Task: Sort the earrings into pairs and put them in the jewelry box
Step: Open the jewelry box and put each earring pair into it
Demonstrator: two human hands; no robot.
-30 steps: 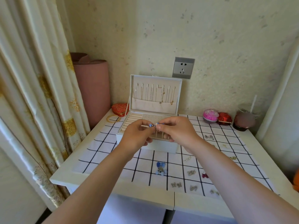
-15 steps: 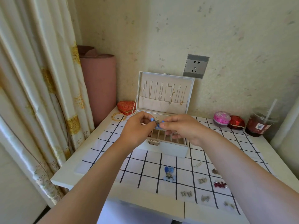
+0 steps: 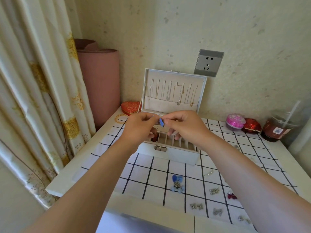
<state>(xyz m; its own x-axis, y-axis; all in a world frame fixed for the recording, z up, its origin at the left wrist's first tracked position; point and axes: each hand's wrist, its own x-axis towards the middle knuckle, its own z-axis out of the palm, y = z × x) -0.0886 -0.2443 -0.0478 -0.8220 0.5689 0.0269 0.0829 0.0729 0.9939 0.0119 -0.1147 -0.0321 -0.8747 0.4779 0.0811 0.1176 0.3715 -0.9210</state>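
Observation:
A small blue earring (image 3: 161, 122) hangs between my two hands above the open white jewelry box (image 3: 170, 151). My left hand (image 3: 140, 127) and my right hand (image 3: 184, 126) both pinch it at its top. The box's lid stands upright with several necklaces hung inside; its tray has narrow slots. A matching blue bow earring (image 3: 177, 183) lies on the checked cloth in front of the box. Silver earrings (image 3: 196, 206) and a dark red bow earring (image 3: 231, 196) lie at the front right.
A white table carries the checked cloth (image 3: 151, 175). A red heart box (image 3: 130, 107) and gold bangle (image 3: 120, 118) sit back left. Pink pot (image 3: 235, 121), red box (image 3: 252, 127) and a lidded drink cup (image 3: 278, 127) stand back right. Curtain and pink roll at left.
Both hands have kept pinching the blue earring over the box. The camera has come closer and tilted, so the box and hands sit higher and larger in view.

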